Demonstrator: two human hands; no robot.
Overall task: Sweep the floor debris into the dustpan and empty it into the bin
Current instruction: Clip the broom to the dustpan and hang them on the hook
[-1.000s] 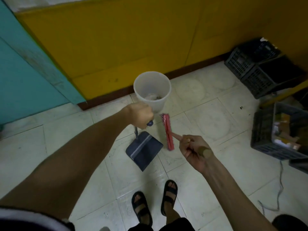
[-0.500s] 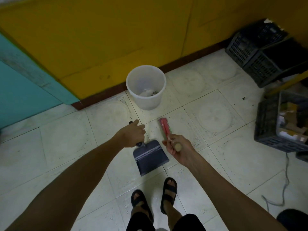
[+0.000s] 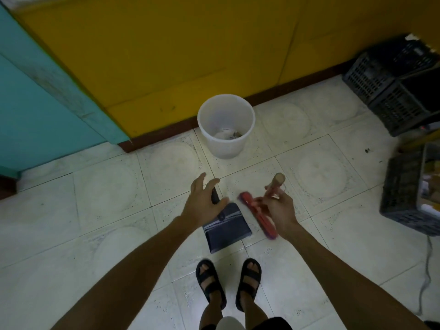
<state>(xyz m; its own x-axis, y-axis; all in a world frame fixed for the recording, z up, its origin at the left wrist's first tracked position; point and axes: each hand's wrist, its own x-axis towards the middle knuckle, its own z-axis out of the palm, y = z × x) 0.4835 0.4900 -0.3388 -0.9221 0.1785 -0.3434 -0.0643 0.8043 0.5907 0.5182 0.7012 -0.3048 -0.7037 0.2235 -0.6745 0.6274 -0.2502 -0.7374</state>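
A white plastic bin [image 3: 225, 148] stands on the tiled floor by the yellow wall, with some debris [image 3: 229, 135] at its bottom. The dark blue dustpan [image 3: 226, 231] lies flat on the floor in front of my feet, its black handle pointing toward the bin. My left hand [image 3: 204, 206] hovers over that handle with fingers spread and does not grip it. My right hand [image 3: 281, 211] is closed on a red brush [image 3: 260, 219]; the bristle head angles down to the floor right of the dustpan, and the wooden handle end [image 3: 279, 179] points up.
Dark plastic crates [image 3: 390, 77] are stacked at the far right wall, and another crate [image 3: 404, 196] with boxes sits nearer. A grey cable [image 3: 426, 270] trails on the floor at right. My sandalled feet [image 3: 228, 279] stand just behind the dustpan. A teal door [image 3: 35, 110] is at left.
The dustpan came down from beside the bin onto the floor, and my left hand opened off its handle. The brush swung around so its handle end points up.
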